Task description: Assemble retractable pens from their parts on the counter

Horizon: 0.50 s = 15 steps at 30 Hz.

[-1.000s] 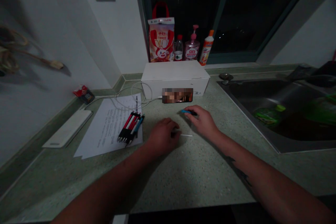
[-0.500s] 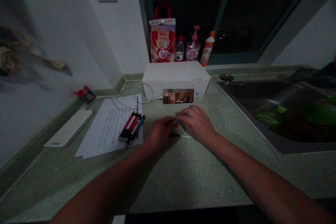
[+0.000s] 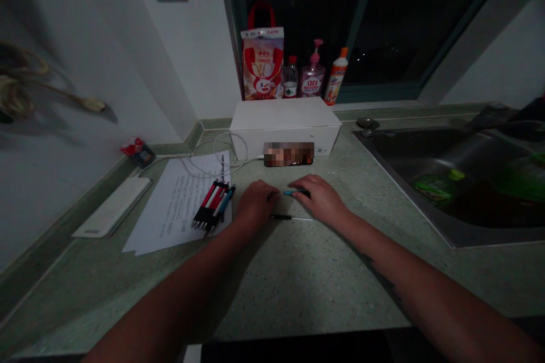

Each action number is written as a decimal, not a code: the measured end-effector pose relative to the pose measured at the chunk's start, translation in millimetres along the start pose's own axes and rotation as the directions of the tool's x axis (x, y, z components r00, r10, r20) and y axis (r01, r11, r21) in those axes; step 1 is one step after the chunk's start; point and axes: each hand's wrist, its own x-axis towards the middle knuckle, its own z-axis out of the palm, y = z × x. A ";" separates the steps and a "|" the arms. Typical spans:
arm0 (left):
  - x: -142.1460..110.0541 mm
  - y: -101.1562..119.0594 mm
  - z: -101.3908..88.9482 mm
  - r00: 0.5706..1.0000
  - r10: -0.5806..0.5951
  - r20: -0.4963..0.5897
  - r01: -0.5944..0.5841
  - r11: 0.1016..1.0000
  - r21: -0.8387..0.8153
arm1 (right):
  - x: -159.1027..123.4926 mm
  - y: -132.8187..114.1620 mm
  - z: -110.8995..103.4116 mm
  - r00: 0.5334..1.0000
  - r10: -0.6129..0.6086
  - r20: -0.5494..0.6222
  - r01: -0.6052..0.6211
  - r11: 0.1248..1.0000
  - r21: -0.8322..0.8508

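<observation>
My right hand (image 3: 322, 197) pinches a blue pen barrel (image 3: 291, 193), its blue end pointing left and a dark part running under the fingers. Facing it, my left hand (image 3: 255, 203) is closed on a small dark pen part (image 3: 272, 196), mostly hidden by the fingers. A narrow gap separates the two pieces. Just below them on the counter lies a thin pen refill (image 3: 292, 218), black at the left and pale at the right. Left of my left hand, several red, white, blue and black pens (image 3: 214, 204) lie side by side on printed paper sheets (image 3: 170, 204).
A phone (image 3: 289, 154) with a white cable leans against a white box (image 3: 285, 116). On the left lies a flat white object (image 3: 113, 207), near a small red and dark packet (image 3: 138, 152). The sink (image 3: 400, 187) is at the right. Bottles (image 3: 312, 79) and a bag (image 3: 263, 65) stand behind.
My hands have moved apart. The blue pen barrel in my right hand now shows separately from the dark part in my left. The refill and the row of pens have stayed put.
</observation>
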 end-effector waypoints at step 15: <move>3.1 -2.0 -0.5 1.000 -0.027 -0.009 0.027 0.999 0.039 | -1.1 0.3 -0.7 0.996 -0.024 0.090 0.037 0.989 -0.140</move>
